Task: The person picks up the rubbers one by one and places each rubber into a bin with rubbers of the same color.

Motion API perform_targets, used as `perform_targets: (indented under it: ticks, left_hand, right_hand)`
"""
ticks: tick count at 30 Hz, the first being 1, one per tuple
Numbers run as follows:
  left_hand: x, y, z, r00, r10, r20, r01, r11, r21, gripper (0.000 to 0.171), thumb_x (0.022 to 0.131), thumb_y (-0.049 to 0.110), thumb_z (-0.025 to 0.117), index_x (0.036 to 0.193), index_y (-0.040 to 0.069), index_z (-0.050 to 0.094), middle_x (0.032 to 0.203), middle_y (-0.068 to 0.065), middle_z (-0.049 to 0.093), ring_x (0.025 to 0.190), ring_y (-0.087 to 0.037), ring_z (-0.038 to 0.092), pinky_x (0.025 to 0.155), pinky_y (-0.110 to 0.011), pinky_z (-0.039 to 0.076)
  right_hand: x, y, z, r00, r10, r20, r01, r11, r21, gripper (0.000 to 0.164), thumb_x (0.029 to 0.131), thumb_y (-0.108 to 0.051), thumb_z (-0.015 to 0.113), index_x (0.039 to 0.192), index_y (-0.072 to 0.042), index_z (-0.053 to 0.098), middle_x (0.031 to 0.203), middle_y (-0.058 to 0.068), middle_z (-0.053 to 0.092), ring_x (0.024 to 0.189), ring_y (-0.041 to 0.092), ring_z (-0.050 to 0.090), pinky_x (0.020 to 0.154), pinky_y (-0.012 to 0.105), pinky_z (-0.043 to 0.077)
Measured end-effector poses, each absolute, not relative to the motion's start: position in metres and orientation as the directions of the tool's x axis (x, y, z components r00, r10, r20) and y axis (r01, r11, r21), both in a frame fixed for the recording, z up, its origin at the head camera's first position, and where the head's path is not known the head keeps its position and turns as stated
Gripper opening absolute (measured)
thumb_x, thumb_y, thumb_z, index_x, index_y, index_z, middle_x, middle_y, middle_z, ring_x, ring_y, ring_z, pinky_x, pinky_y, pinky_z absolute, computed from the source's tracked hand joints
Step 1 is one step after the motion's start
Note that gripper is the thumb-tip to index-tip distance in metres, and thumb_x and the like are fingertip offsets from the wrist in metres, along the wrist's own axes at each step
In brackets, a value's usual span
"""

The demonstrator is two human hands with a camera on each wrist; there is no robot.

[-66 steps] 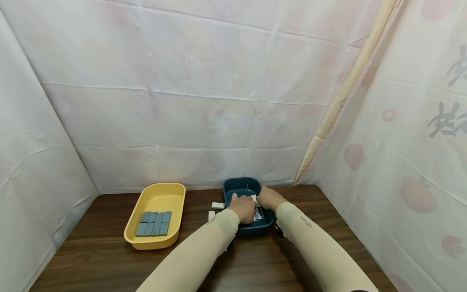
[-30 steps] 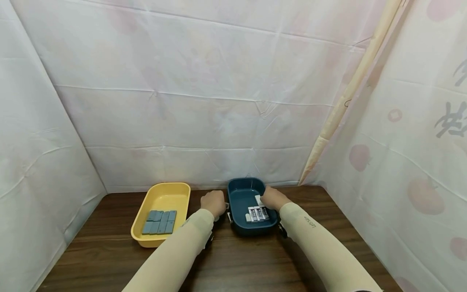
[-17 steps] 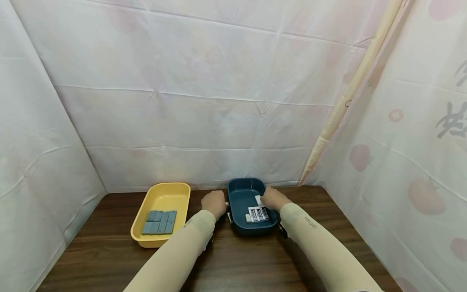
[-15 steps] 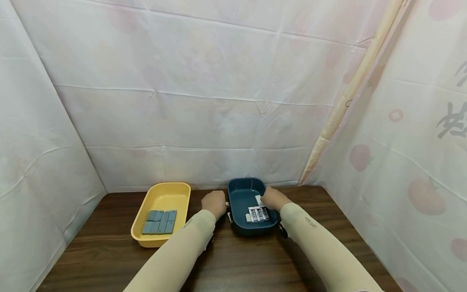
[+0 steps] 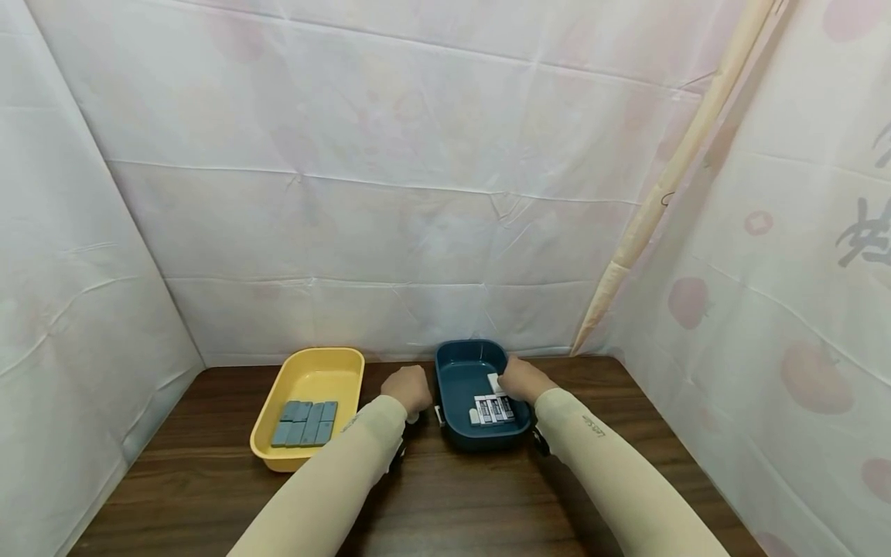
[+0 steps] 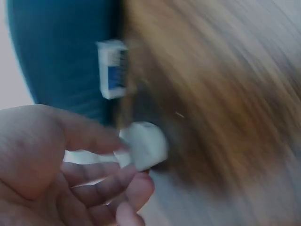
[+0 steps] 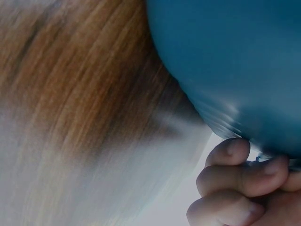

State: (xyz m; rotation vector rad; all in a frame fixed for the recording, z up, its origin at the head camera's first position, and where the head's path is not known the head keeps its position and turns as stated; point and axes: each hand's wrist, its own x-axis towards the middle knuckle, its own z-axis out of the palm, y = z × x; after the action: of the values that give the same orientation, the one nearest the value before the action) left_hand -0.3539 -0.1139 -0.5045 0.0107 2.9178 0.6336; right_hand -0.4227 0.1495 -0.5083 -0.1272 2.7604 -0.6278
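Observation:
My left hand [image 5: 407, 389] is just left of the dark blue basin [image 5: 459, 373]. In the left wrist view its thumb and fingers pinch a white eraser [image 6: 146, 145] low over the table. Another white eraser [image 6: 113, 70] with a blue and black label lies against the basin's outer wall. My right hand [image 5: 525, 379] grips the basin's right rim, its fingers [image 7: 230, 175] curled at the outer wall. Inside the basin, several labelled white erasers [image 5: 493, 409] lie side by side, and a white eraser [image 5: 495, 382] shows beside the right hand, partly hidden by it.
A yellow basin [image 5: 339, 368] stands at the left of the brown wooden table [image 5: 459, 503], holding several grey-blue blocks [image 5: 304, 424] in two rows. White printed cloth [image 5: 390, 232] hangs behind and at both sides, with a wrapped pole [image 5: 626, 247] at the right.
My left hand has come out of the blue basin to its left side, and one of the two erasers there is now in its fingers. The right hand stays at the rim.

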Motion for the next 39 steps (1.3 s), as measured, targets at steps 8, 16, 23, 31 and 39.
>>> perform_targets:
  ticks: [8,16,23,31,39]
  left_hand:
    - [-0.349,-0.116,-0.492,-0.976,0.062,-0.21,-0.025,0.921,0.39,0.033,0.1,-0.001,0.077,0.068,0.01,0.077,0.063,-0.005,0.068,0.052,-0.015,0.044,0.051,-0.033,0.041]
    - [-0.353,-0.118,-0.495,-0.981,0.055,-0.187,-0.025,0.917,0.398,0.023,0.1,0.0,0.077,0.079,0.009,0.08,0.071,-0.008,0.072,0.059,-0.019,0.056,0.054,-0.037,0.046]
    - [-0.36,-0.122,-0.505,-0.991,0.046,-0.123,-0.007,0.918,0.397,0.04,0.1,-0.001,0.075,0.068,0.015,0.059,0.06,-0.001,0.047,0.057,-0.018,0.041,0.052,-0.037,0.036]
    - [-0.363,-0.128,-0.505,-0.996,0.055,-0.069,0.027,0.935,0.353,0.031,0.099,0.01,0.08,0.075,0.017,0.061,0.07,-0.003,0.062,0.066,-0.02,0.058,0.076,-0.049,0.05]
    - [-0.367,-0.134,-0.504,-0.999,0.031,0.03,0.04,0.929,0.367,0.029,0.091,0.019,0.09,0.075,0.017,0.066,0.075,0.0,0.065,0.067,-0.021,0.062,0.068,-0.046,0.055]
  right_hand:
    - [-0.422,0.149,-0.507,-0.949,-0.139,-0.283,-0.003,0.901,-0.433,0.07,0.115,-0.024,0.056,0.174,0.007,0.033,0.173,0.03,0.049,0.157,0.046,0.054,0.126,0.067,0.046]
    - [-0.42,0.149,-0.506,-0.948,-0.141,-0.284,-0.008,0.906,-0.424,0.071,0.115,-0.024,0.055,0.173,0.009,0.032,0.173,0.031,0.048,0.157,0.046,0.054,0.126,0.066,0.046]
    - [-0.419,0.149,-0.505,-0.947,-0.151,-0.283,-0.015,0.903,-0.429,0.071,0.115,-0.024,0.055,0.173,0.009,0.031,0.174,0.031,0.047,0.158,0.047,0.053,0.126,0.067,0.046]
    - [-0.42,0.149,-0.505,-0.949,-0.151,-0.278,-0.015,0.899,-0.437,0.071,0.114,-0.023,0.055,0.174,0.008,0.032,0.173,0.031,0.049,0.156,0.046,0.055,0.126,0.067,0.046]
    - [-0.421,0.149,-0.507,-0.948,-0.138,-0.288,0.004,0.896,-0.443,0.071,0.115,-0.024,0.055,0.174,0.007,0.032,0.173,0.03,0.049,0.156,0.046,0.055,0.126,0.067,0.046]
